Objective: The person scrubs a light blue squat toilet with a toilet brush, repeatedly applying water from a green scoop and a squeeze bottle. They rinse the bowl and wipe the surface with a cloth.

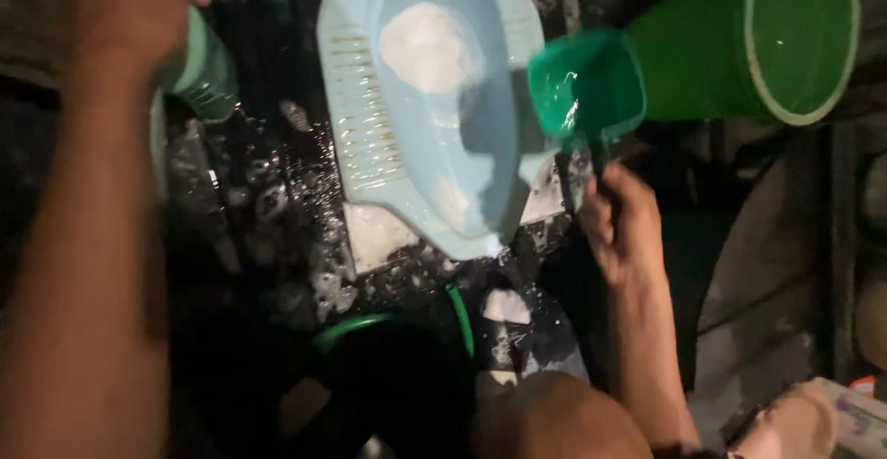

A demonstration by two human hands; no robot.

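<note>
The green plastic dipper with a long dark handle (586,85) sits right of centre in the upper half of the frame, its open mouth turned toward the pale blue ceramic squat toilet pan (430,98) and a little water glinting inside the cup. The right hand (621,223) is clenched around the lower end of the handle, so the cup lies straight up-frame from the grip, with the handle's long axis running nearly vertical in the picture, leaning slightly left. The cup overlaps the pan's right rim, just beside it; the right hand is by far the nearer of the two to it.

In the upper left of the frame the left hand (129,11) is wrapped around the top of a translucent greenish plastic bottle (205,75), gripping it, with the bottle's body angling down and to the right toward the wet dark floor (268,209). That bottle is well apart from the dipper, with the pan between them.

The pan holds a patch of white foam or powder (430,48) near its upper end; which it is I cannot tell. A large green plastic bucket (767,38) fills the upper right corner, just behind the dipper, its rim pale. At the bottom centre a dark round thing with a green edge (397,367) shows, too dim to identify.

Counted: one dipper, one bottle, one bucket, one toilet pan, two hands, both belonging to the same person.
</note>
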